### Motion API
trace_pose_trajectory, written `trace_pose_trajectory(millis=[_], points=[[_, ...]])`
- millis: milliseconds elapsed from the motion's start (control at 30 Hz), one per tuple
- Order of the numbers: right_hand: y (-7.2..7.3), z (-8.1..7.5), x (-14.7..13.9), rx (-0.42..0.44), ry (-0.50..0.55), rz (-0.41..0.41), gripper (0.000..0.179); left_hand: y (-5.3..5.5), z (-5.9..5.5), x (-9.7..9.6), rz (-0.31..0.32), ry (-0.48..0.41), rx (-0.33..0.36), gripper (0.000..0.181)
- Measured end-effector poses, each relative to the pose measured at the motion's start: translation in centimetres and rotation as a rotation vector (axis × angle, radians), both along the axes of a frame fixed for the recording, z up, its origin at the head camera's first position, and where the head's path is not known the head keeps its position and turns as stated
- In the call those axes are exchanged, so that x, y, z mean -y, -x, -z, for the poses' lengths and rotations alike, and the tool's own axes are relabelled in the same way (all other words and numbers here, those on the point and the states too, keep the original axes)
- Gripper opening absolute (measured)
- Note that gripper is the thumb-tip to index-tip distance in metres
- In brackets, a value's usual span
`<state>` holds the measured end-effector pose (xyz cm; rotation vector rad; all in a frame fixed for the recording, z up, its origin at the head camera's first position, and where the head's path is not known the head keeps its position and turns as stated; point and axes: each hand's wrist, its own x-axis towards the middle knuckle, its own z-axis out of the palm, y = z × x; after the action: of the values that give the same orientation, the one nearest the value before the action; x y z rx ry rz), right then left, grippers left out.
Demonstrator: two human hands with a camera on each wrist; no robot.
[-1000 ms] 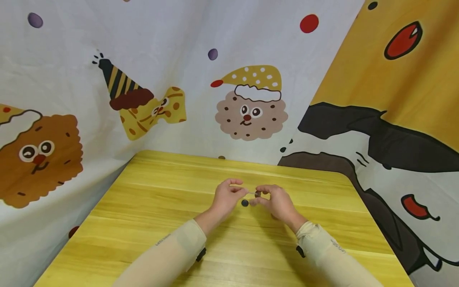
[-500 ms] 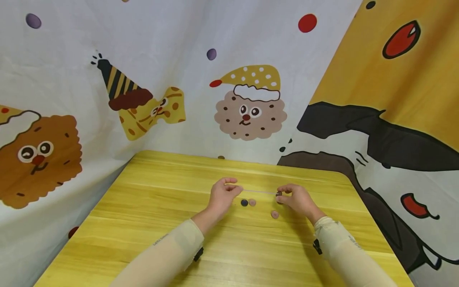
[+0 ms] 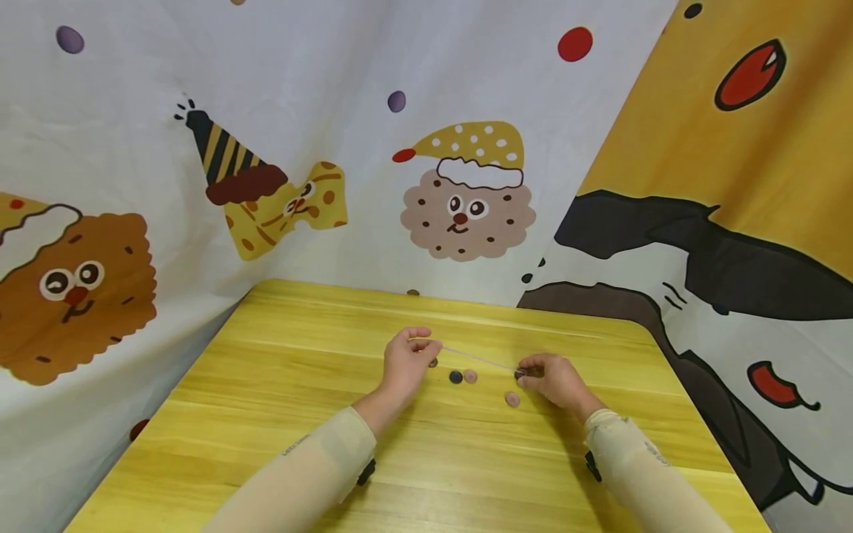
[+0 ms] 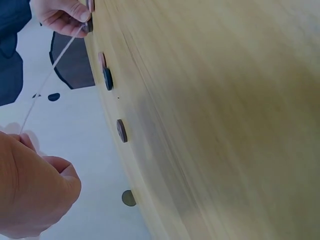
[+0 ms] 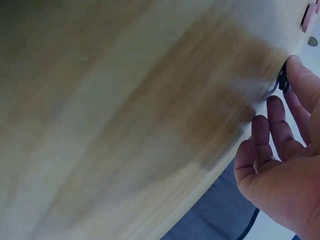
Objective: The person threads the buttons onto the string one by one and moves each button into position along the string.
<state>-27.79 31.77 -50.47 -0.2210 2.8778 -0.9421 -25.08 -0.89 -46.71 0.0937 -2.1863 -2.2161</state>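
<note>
In the head view my left hand (image 3: 405, 363) pinches one end of a thin pale string (image 3: 478, 358) between thumb and finger, above the table. The string runs taut and slopes down to my right hand (image 3: 554, 379), which pinches dark round buttons (image 5: 283, 79) between thumb and fingertips; how many is hidden by the fingers. A short loop of string shows beside them in the right wrist view. Between the hands lie a black button (image 3: 456, 377) and a pinkish-brown button (image 3: 471, 376), side by side. Another pinkish button (image 3: 512, 400) lies just in front of my right hand.
A brown button (image 3: 433, 363) lies close beside my left hand's fingertips. The yellow wood-grain table (image 3: 440, 474) meets a printed cloth backdrop (image 3: 360, 274) along its far edge.
My hands have moved apart, drawing out the string between them. The right hand went right, uncovering the pinkish buttons; the left shifted left, and the brown button beside it now shows.
</note>
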Motion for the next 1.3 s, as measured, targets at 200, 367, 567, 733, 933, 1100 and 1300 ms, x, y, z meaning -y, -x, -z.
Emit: trace_pose_trajectory(millis=[200, 367, 567, 733, 933, 1100, 1300], points=[[0.1, 0.3, 0.0, -0.028, -0.042, -0.005, 0.033, 0.0, 0.1, 0.1, -0.015, -0.003, 0.007, 0.027], [0.0, 0.1, 0.3, -0.026, -0.064, -0.008, 0.04, -0.1, 0.1, 0.0, -0.01, -0.004, 0.003, 0.025], [-0.2, -0.4, 1.0, -0.029, -0.064, -0.019, 0.05, -0.2, 0.3, -0.1, -0.005, -0.004, 0.007, 0.023], [-0.3, -0.8, 2.0, -0.054, -0.06, -0.049, 0.051, -0.3, 0.5, -0.2, -0.001, -0.004, 0.008, 0.023], [-0.9, -2.0, 4.3, -0.094, -0.018, -0.084, 0.056, -0.3, 0.7, -0.3, -0.001, -0.004, -0.002, 0.021], [-1.6, -3.7, 8.0, -0.037, 0.128, -0.123, 0.062, -0.3, 0.9, -0.5, 0.0, 0.012, -0.024, 0.017], [-2.4, -5.0, 12.3, -0.024, 0.211, -0.229, 0.061, -0.5, 0.9, -0.9, 0.036, 0.038, -0.046, 0.019]])
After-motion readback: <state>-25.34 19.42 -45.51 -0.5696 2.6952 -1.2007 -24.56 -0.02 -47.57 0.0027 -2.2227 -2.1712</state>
